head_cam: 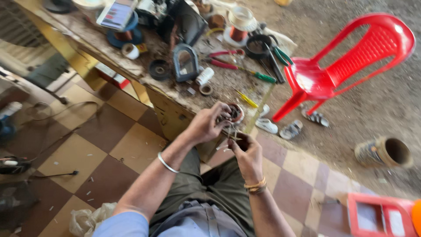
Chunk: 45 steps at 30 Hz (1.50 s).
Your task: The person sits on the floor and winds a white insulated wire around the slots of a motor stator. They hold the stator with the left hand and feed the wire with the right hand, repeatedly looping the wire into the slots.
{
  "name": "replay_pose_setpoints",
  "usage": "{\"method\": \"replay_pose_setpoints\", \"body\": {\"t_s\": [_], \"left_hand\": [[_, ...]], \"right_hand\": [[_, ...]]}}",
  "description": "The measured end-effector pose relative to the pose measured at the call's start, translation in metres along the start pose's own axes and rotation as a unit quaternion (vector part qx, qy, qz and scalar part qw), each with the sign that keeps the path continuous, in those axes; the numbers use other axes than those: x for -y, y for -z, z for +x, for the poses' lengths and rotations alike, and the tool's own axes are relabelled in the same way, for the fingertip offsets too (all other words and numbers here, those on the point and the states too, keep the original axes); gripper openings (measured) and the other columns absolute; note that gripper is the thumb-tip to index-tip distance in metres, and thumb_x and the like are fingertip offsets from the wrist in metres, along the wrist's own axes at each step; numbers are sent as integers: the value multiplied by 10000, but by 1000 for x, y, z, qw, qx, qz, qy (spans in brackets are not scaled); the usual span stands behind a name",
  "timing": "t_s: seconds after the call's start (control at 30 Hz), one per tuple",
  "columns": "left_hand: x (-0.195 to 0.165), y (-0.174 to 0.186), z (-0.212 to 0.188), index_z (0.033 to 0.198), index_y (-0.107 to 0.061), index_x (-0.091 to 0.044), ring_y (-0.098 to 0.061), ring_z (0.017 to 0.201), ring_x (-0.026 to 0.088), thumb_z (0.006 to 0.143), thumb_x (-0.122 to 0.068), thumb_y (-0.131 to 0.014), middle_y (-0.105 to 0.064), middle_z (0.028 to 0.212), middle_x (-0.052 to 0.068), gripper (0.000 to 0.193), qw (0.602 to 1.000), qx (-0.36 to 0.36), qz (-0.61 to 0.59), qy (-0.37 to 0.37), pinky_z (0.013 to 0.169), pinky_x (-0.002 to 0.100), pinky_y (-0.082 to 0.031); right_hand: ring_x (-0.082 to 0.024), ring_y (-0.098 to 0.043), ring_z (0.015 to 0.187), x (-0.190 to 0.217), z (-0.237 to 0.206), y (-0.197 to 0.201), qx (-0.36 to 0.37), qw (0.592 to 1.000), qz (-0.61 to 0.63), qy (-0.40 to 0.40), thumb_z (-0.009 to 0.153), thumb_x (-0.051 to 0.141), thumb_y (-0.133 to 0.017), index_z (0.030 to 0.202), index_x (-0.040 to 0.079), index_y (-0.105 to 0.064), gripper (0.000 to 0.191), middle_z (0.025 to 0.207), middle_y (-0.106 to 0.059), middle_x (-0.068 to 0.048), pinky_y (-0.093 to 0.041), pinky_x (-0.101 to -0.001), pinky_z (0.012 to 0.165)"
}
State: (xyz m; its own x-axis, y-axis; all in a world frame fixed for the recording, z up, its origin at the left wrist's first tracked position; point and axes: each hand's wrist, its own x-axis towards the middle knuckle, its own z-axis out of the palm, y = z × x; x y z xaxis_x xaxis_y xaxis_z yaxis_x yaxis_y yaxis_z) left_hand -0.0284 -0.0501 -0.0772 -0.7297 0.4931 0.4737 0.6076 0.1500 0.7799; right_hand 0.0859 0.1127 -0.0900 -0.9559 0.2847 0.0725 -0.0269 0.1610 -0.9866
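The person sits at the corner of a cluttered, dusty table (175, 98), both hands raised over the lap. The left hand (206, 124), a metal bangle on its wrist, is curled around a small round wound coil piece (234, 113), holding it at the table's edge. The right hand (246, 151), with threads tied at the wrist, is closed with fingertips pinched on something thin just below that piece; it is too blurred to say what. On the table behind lie red-handled pliers (223, 59), a green-handled screwdriver (258, 75), a yellow screwdriver (245, 98) and a copper wire spool (238, 33). A red plastic chair (346, 61) stands on the dirt to the right, sandals (291, 128) near its legs.
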Motion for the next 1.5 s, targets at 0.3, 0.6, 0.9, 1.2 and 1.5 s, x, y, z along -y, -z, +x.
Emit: {"method": "replay_pose_setpoints", "body": {"t_s": [0.3, 0.6, 0.9, 1.2, 1.5], "left_hand": [[-1, -16, 1, 1191, -548, -10, -757, 1020, 314, 846, -11, -786, -754, 1037, 152, 418, 1000, -21, -8, -9, 816, 380, -596], [-16, -10, 0, 1210, -527, -20, -774, 1011, 284, 868, 11, -742, -770, 1080, 138, 405, 998, -24, -54, -3, 818, 353, -619], [-17, -4, 1, 1208, -525, -20, -776, 1014, 271, 890, -2, -746, -769, 1068, 136, 388, 999, -7, -48, -3, 852, 350, -611], [-13, -3, 2, 1224, -519, -16, -758, 1059, 271, 828, 50, -747, -758, 1106, 144, 462, 999, 12, -53, 5, 857, 360, -602], [-9, -8, 3, 1212, -540, -30, -766, 1041, 265, 822, 65, -734, -761, 1079, 133, 446, 999, 3, -53, 12, 850, 345, -609]], "right_hand": [[-65, -586, 739, 35, 4, 42, 95, 983, -20, 154, 934, 10, -529, 1171, 30, -765, 336, 1178, -794, -69, -478, -208, 653], [-258, -765, 894, 59, 78, 18, 56, 911, -329, 241, 839, 37, -724, 1094, 91, -798, 271, 1008, -774, -137, -583, -326, 798], [-124, -743, 673, 49, 97, 7, 71, 949, -296, 81, 833, 71, -762, 980, 85, -819, 158, 825, -803, -89, -583, -296, 639], [-143, -749, 779, 31, 85, -4, -79, 938, -252, 224, 862, 47, -800, 970, 59, -764, 115, 934, -794, -74, -595, -290, 709], [-243, -734, 834, 29, 65, -12, -121, 887, -263, 361, 931, -15, -715, 1032, 39, -644, 135, 943, -743, -128, -568, -333, 736]]}}
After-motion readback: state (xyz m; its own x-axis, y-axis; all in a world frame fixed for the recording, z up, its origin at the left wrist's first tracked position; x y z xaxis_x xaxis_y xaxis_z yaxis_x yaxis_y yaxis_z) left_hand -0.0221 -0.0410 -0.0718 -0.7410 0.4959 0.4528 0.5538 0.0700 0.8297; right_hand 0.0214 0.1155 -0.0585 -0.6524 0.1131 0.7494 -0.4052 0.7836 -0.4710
